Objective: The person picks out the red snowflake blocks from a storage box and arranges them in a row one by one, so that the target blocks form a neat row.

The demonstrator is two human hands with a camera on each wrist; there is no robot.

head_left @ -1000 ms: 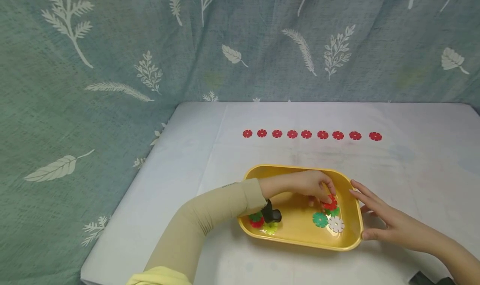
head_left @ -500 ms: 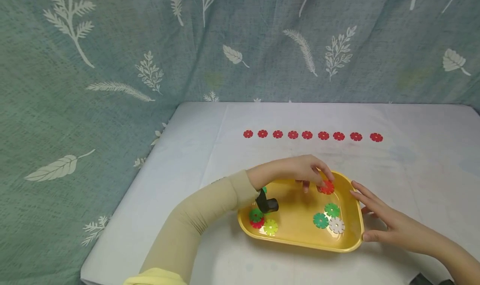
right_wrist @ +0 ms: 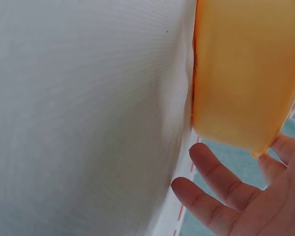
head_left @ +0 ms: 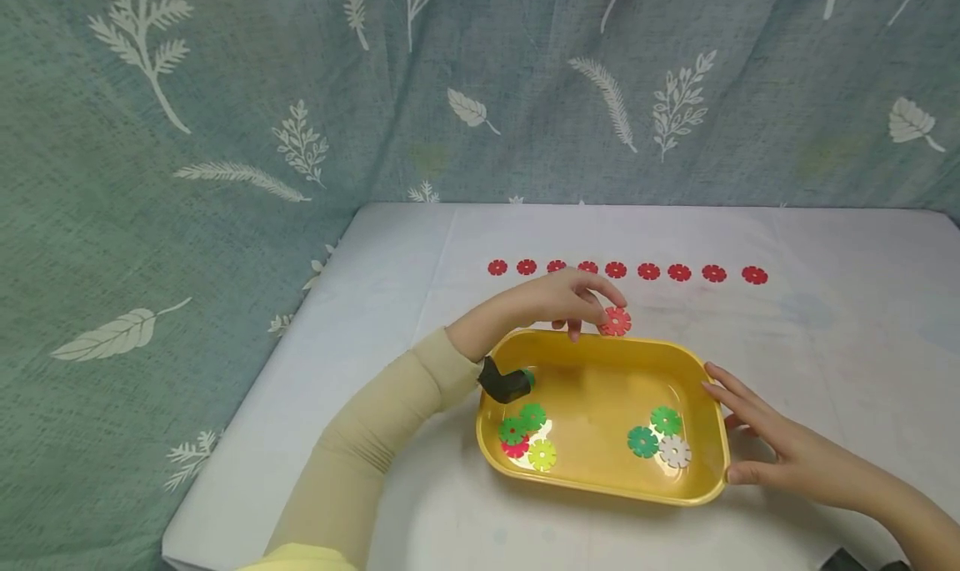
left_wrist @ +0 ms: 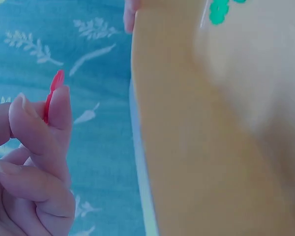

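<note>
My left hand (head_left: 564, 298) pinches a red flower-shaped plastic disc (head_left: 617, 322) between thumb and fingers, just over the far rim of the yellow tray (head_left: 592, 421). In the left wrist view the disc (left_wrist: 53, 96) shows edge-on at the fingertips. My right hand (head_left: 783, 444) rests its extended fingers against the tray's right end; in the right wrist view, several of those fingers (right_wrist: 219, 174) are spread beside the tray wall (right_wrist: 241, 73). Inside the tray, green discs (head_left: 533, 416), a yellow disc (head_left: 542, 455) and a partly covered red one lie left, with green discs and a white disc (head_left: 674, 452) right.
Behind the tray, a row of several red flower discs (head_left: 648, 271) runs across the white tablecloth (head_left: 840, 329). A leaf-patterned green-blue cloth (head_left: 525, 96) hangs at the back and left. A black strap (head_left: 504, 382) is on the left wrist.
The left hand has lifted the red disc off the green one inside the tray and carried it up and leftward past the far rim. My right hand stays at the tray's end.
</note>
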